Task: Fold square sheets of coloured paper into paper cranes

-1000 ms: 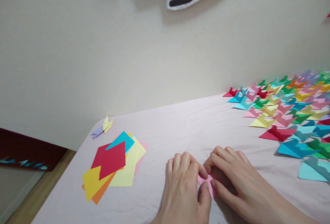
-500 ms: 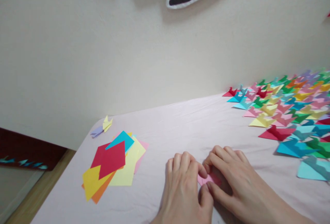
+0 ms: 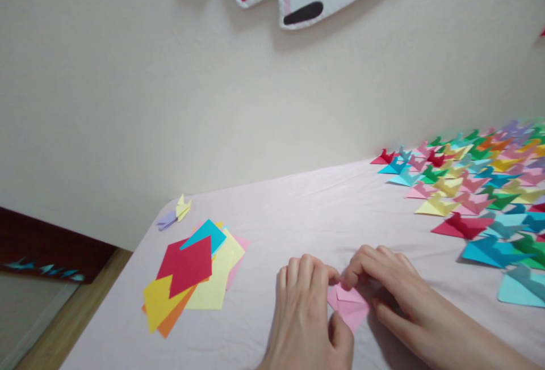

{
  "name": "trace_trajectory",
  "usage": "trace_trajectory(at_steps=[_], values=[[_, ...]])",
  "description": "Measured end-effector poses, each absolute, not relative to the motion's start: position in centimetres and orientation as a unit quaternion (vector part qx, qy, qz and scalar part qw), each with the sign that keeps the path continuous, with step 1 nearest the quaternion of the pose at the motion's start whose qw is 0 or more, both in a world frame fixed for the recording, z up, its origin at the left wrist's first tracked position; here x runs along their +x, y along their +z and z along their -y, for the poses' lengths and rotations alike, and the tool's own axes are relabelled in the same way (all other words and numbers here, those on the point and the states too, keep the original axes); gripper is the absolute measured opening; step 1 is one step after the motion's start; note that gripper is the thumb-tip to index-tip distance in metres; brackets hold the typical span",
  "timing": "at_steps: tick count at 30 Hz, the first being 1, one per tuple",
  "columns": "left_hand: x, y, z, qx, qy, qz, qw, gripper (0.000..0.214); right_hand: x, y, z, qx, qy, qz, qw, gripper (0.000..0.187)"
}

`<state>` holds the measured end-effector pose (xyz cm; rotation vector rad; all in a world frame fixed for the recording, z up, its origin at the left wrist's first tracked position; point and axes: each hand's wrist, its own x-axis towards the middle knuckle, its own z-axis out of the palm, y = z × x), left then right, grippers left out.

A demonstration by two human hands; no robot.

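A small folded piece of pink origami paper (image 3: pixel 349 306) lies on the light pink cloth, its creased flap at the far side. My left hand (image 3: pixel 307 313) rests to its left, index fingertip at the far corner and thumb at the left edge, holding it down. My right hand (image 3: pixel 394 296) is curled on the other side. Its index fingertip touches the paper's far corner, while the thumb sits by the right edge. The other fingers of both hands are bent, and their tips are partly hidden.
Loose square paper sheets (image 3: pixel 191 268) lie spread in a pile at left. Beyond them are a yellow folded piece (image 3: pixel 183 208) and a purple folded piece (image 3: pixel 167 220). Rows of colourful folded paper birds (image 3: pixel 462 225) fill the right. A wall (image 3: pixel 255 103) bounds the cloth-covered surface (image 3: pixel 264 217) behind.
My right thumb has drawn back from the near middle of the pink paper to its right, uncovering more of it. The left hand stays nearly in place. The view has tilted slightly upward.
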<state>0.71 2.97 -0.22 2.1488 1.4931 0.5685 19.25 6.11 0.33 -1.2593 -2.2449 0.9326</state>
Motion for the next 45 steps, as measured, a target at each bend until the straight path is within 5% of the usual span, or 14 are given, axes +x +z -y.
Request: trace_trajectory(at_steps=[5,13,19,28,36,45], values=[[0.4,-0.5,-2.8,0.783,0.23,-0.533,0.224,0.043,19.4,0.7,-6.0,-0.458,0.342,0.785,0.241,0.03],[0.0,-0.7,-2.5,0.768,0.299,-0.508,0.251,0.037,18.5,0.9,-5.4,-0.446,0.312,0.816,0.195,0.005],[-0.2,-0.6,-2.6,0.716,0.332,-0.519,0.329,0.037,18.7,1.0,-5.1,-0.385,0.359,0.809,0.262,0.018],[-0.6,-0.7,-2.8,0.827,0.298,-0.45,0.158,0.026,19.4,0.2,-6.3,-0.301,0.037,0.916,0.263,0.018],[-1.7,-2.0,-2.3,0.865,0.319,-0.378,-0.088,0.017,20.3,-0.6,-6.5,-0.305,0.167,0.91,0.228,0.015],[-1.5,-1.5,-2.1,0.867,0.299,-0.365,-0.16,0.021,19.9,0.5,-6.7,-0.35,0.242,0.882,0.2,0.012]])
